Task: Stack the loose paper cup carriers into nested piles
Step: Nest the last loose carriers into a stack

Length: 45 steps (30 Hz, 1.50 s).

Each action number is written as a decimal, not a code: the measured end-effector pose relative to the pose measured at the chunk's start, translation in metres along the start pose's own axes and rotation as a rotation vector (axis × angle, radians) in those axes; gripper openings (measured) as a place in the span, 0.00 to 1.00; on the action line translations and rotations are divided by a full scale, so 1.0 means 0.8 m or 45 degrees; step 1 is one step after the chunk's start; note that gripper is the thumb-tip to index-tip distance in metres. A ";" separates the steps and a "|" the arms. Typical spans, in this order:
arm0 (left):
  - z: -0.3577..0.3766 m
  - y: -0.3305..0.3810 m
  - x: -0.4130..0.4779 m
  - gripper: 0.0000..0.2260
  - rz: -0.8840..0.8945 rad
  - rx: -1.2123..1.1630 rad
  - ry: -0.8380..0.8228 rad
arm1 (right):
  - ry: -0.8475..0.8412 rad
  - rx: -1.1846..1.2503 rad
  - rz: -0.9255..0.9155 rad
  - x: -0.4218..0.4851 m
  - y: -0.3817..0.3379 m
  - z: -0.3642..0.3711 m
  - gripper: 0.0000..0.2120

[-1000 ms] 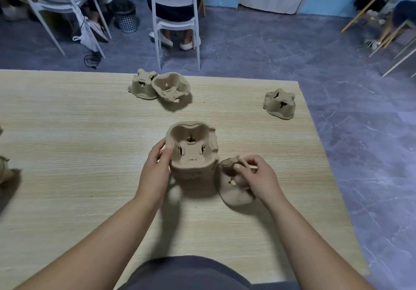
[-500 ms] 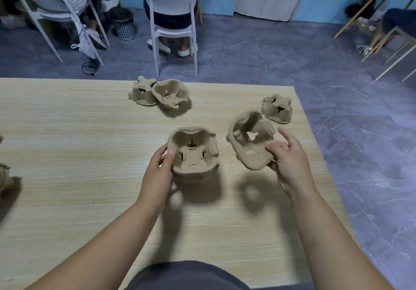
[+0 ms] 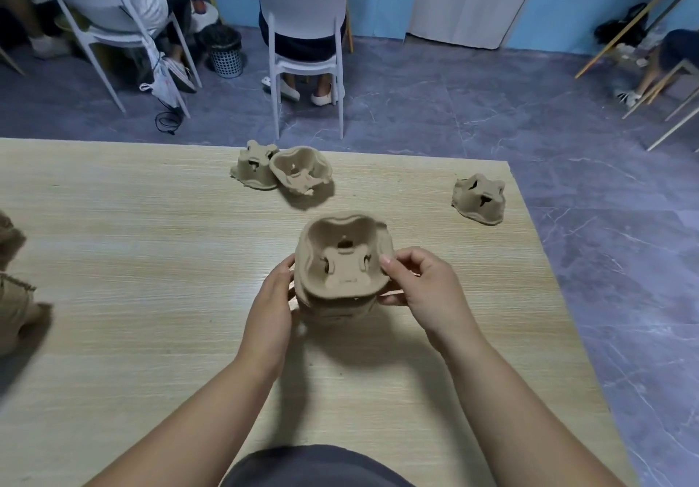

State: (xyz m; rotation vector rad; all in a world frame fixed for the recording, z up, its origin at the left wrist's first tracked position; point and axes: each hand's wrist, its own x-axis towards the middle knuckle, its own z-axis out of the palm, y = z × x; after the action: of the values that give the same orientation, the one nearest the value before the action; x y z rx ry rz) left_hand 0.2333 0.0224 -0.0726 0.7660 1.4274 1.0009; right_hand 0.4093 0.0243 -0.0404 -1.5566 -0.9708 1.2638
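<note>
The left hand grips the left side of the nested pile, its fingers curled against the pile's wall and its thumb lying along the near edge. The right hand pinches the right rim of the top carrier, thumb on the upper edge and the other fingers curled beneath. This top carrier sits open side up in the pile, tipped a little toward the viewer so that its cut-out bottom shows. The pile stands on the desk, near its middle and just in front of the person, whose forearms reach in from the near edge. Farther off, toward the far edge of the desk, an upturned carrier rests bottom up, and a tilted carrier leans against its right side, touching it, with its hollow facing the viewer. A lone carrier lies bottom up near the far right corner, well apart from the rest. At the left edge of the view more carriers are partly cut off and blurred. Beyond the desk lies a grey floor, where a white chair stands with a seated person on it, a dark mesh bin to its left
</note>
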 end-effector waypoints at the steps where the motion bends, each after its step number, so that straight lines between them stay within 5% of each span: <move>1: 0.000 0.002 -0.001 0.16 -0.004 -0.013 0.005 | -0.009 -0.035 -0.018 0.001 0.000 0.000 0.07; 9: 0.003 0.002 -0.003 0.10 0.061 0.006 0.001 | 0.018 -0.301 -0.100 0.021 0.019 -0.005 0.06; 12: 0.003 -0.003 0.004 0.20 0.075 0.050 0.031 | 0.089 -0.263 -0.086 0.044 0.034 -0.021 0.11; 16: 0.017 -0.004 0.007 0.07 0.124 0.060 0.149 | 0.331 -0.618 -0.158 0.111 0.066 -0.080 0.22; 24: 0.037 -0.008 0.012 0.08 0.176 0.057 0.360 | 0.468 -1.075 0.042 0.251 0.080 -0.195 0.38; 35: 0.044 -0.011 0.017 0.08 0.134 0.051 0.459 | 0.260 -1.032 -0.230 0.206 0.109 -0.180 0.27; 39: 0.046 -0.009 0.015 0.08 0.136 0.033 0.471 | 0.446 -1.001 -0.223 0.184 0.101 -0.161 0.27; 42: 0.047 -0.008 0.013 0.08 0.137 0.027 0.470 | 0.241 -1.070 -0.214 0.199 0.091 -0.151 0.34; 45: 0.047 -0.005 0.010 0.08 0.137 0.028 0.452 | 0.140 -1.057 -0.234 0.202 0.091 -0.144 0.28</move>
State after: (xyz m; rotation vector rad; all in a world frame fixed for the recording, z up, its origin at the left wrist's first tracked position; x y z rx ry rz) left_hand 0.2697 0.0331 -0.0785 0.7105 1.7161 1.2514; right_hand 0.5539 0.1359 -0.1463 -2.0520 -1.6441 0.6457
